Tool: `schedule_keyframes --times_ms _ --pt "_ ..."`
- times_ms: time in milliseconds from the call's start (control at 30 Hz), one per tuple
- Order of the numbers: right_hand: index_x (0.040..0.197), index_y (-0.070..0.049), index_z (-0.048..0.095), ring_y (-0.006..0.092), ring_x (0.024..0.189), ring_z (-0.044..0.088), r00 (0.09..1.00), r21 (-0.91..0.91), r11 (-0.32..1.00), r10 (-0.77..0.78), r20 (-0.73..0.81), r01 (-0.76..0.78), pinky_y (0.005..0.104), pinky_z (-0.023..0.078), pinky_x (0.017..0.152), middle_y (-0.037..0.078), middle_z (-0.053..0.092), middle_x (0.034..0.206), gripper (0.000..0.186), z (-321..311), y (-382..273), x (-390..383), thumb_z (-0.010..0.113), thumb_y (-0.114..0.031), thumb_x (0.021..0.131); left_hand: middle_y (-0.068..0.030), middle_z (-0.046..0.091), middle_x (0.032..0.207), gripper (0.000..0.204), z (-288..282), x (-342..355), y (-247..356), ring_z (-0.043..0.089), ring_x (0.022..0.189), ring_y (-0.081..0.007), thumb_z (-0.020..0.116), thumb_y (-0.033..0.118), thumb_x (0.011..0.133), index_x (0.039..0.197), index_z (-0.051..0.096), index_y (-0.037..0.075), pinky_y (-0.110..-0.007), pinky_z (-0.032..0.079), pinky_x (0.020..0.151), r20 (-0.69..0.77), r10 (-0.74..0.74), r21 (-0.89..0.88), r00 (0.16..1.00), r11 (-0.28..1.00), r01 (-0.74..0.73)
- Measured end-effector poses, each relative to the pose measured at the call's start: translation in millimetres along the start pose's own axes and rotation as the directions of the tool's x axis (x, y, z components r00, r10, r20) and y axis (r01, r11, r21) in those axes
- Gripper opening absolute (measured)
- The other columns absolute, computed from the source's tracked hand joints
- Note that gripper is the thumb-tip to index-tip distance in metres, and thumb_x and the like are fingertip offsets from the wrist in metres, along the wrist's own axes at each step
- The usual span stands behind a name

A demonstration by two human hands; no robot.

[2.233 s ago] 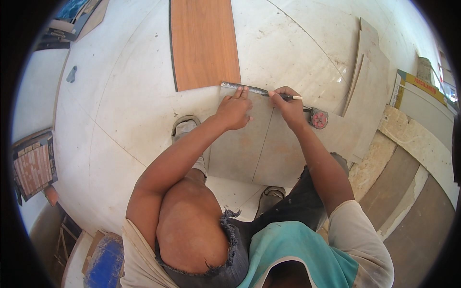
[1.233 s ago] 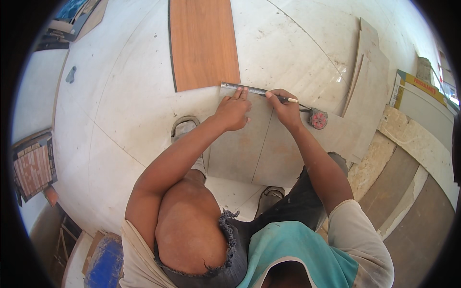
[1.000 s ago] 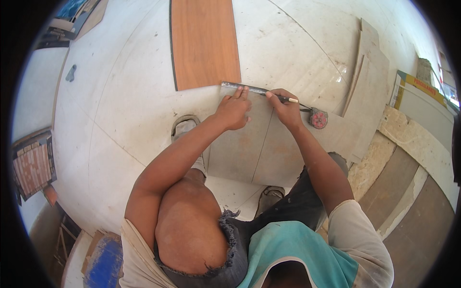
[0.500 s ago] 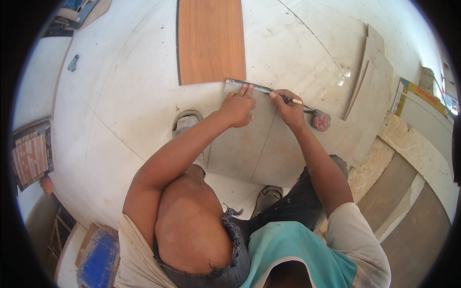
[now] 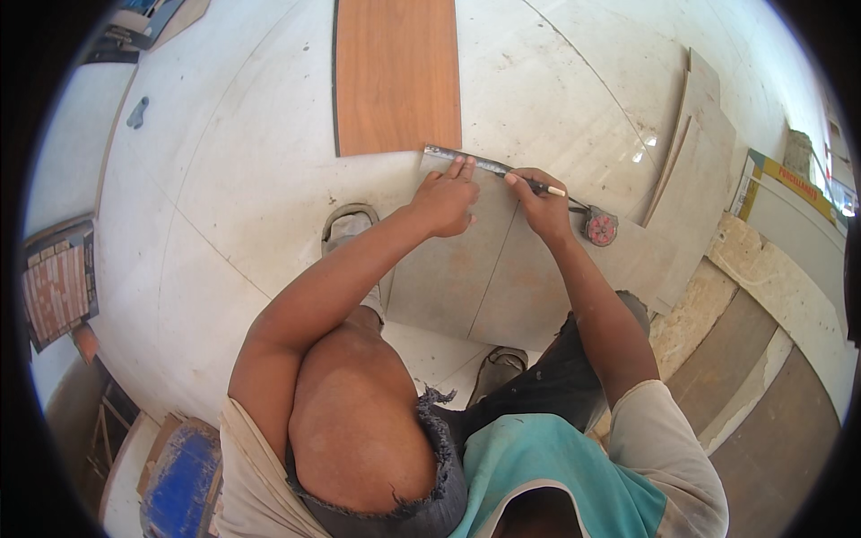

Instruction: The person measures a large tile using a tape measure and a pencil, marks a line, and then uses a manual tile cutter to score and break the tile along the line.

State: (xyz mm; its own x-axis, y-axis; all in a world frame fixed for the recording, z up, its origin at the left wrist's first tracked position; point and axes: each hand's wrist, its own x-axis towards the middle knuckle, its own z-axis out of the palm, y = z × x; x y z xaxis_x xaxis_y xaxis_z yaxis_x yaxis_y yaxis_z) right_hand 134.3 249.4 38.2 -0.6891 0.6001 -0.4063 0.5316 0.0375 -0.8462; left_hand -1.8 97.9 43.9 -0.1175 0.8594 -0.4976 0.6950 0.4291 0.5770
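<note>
A grey tile [image 5: 444, 278] with a straight dark line across it lies on the floor between my feet. Along its far edge runs a metal measuring strip [image 5: 440, 151]. My left hand [image 5: 446, 199] presses on this strip with its index and middle fingers stretched out, gripping nothing. In my right hand [image 5: 543, 207] is a slim black pen [image 5: 540, 186] with a pale end, pinched with its point close to the strip. To the right of that hand, a red and black tape measure [image 5: 600, 227] rests on the grey surface; the strip appears to run to it beneath the hand.
A wood-look plank [image 5: 396, 76] lies just beyond the tile. Grey cut pieces [image 5: 686, 170] are at the right, near a carton [image 5: 789, 184] and worn boards [image 5: 717, 359]. My left shoe [image 5: 350, 223] stands beside the tile. A blue worn object [image 5: 184, 484] is at lower left.
Both hands, the pen and the strip hold almost the same place. The view has shifted very slightly.
</note>
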Motion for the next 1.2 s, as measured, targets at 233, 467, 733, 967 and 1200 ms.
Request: schedule_keyframes --times_ms 233,467,733,967,1200 --pt "0.09 -0.002 0.07 0.0077 0.071 0.053 1.0 -0.003 1.0 -0.017 0.017 0.017 0.0241 0.043 0.065 0.001 0.064 0.075 0.021 -1.1 1.0 0.0 0.069 -0.022 0.086 -0.0246 0.022 0.152 0.024 -2.1 0.1 1.2 0.019 0.143 -0.0336 0.07 0.022 0.081 0.097 0.06 0.006 -0.045 0.029 0.107 0.016 -0.01 -0.004 1.0 1.0 0.01" --pt "0.09 -0.001 0.07 0.0076 0.072 0.054 1.0 -0.017 1.0 -0.002 0.026 0.002 0.0241 0.044 0.066 0.001 0.065 0.076 0.02 -1.4 -1.6 0.8 0.069 -0.021 0.086 -0.0238 0.021 0.153 0.025 -2.1 0.4 0.8 0.019 0.144 -0.0334 0.07 0.022 0.081 0.098 0.06 0.006 -0.046 0.029 0.107 0.019 -0.014 -0.006 1.0 1.0 0.014" --pt "0.094 0.0 0.069 0.0075 0.075 0.056 0.998 0.144 0.987 -0.064 -0.021 0.066 0.0254 0.045 0.068 0.001 0.066 0.078 0.022 -6.5 -3.4 2.7 0.068 -0.02 0.086 -0.0231 0.021 0.153 0.024 -4.6 1.6 2.1 0.018 0.144 -0.033 0.069 0.022 0.082 0.098 0.061 0.006 -0.046 0.029 0.107 0.03 -0.012 -0.005 0.999 1.0 0.012" --pt "0.1 0.001 0.064 0.0312 0.084 0.064 0.938 -0.581 0.785 -0.332 -0.103 0.214 0.0366 0.049 0.075 0.016 0.067 0.092 0.032 -75.3 -21.2 -8.2 0.072 -0.024 0.082 -0.0168 0.018 0.156 0.023 -0.7 -6.2 -2.3 0.017 0.145 -0.0287 0.065 0.02 0.085 0.103 0.061 0.006 -0.046 0.026 0.108 0.018 -0.034 -0.008 0.999 0.999 0.034" --pt "0.121 -0.008 0.057 0.0366 0.109 0.054 0.922 -0.901 0.383 -0.385 0.046 0.205 0.0407 0.046 0.088 0.017 0.06 0.11 0.058 -95.5 25.8 -65.5 0.08 -0.017 0.068 -0.0164 0.023 0.154 0.021 11.5 -5.4 -0.4 0.021 0.143 -0.0295 0.064 0.017 0.086 0.103 0.061 0.006 -0.047 0.031 0.106 -0.082 -0.041 0.092 0.996 0.995 0.049"
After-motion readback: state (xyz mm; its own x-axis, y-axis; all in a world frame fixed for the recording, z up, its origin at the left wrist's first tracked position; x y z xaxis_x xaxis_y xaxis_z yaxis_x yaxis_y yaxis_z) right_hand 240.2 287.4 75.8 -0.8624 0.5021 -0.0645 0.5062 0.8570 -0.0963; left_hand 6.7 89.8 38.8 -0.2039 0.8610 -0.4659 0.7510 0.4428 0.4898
